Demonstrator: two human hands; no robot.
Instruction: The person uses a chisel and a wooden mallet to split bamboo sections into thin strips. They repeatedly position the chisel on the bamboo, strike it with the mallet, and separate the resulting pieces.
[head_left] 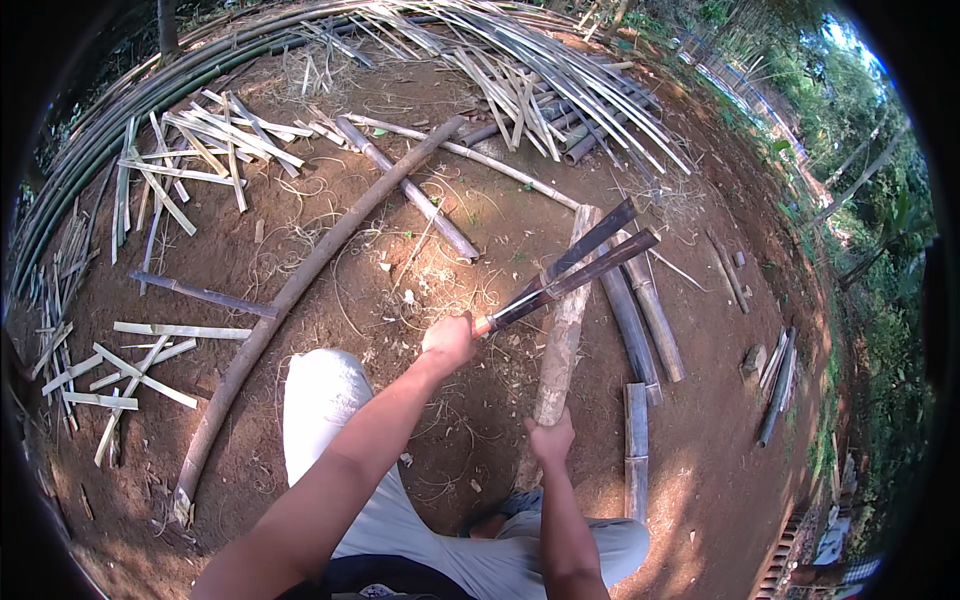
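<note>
My left hand (448, 342) is closed around the orange handle (483, 326) of a long-bladed knife. Its blade lies along a dark bamboo piece (600, 263), which is split into two arms that spread apart toward the far right. How deep the blade sits in the bamboo I cannot tell. Lower down, my right hand (550, 438) grips the near end of a thick, pale brown wooden log (560, 360). The log points away from me, and the bamboo crosses over its upper part.
A long pole (320, 257) lies diagonally on the dirt at left, with pale bamboo strips (150, 372) beside it. More strips (215, 140) and long green poles (130, 120) lie farther back. Dark bamboo lengths (632, 325) rest to the right; bundled pieces (778, 385) lie beyond.
</note>
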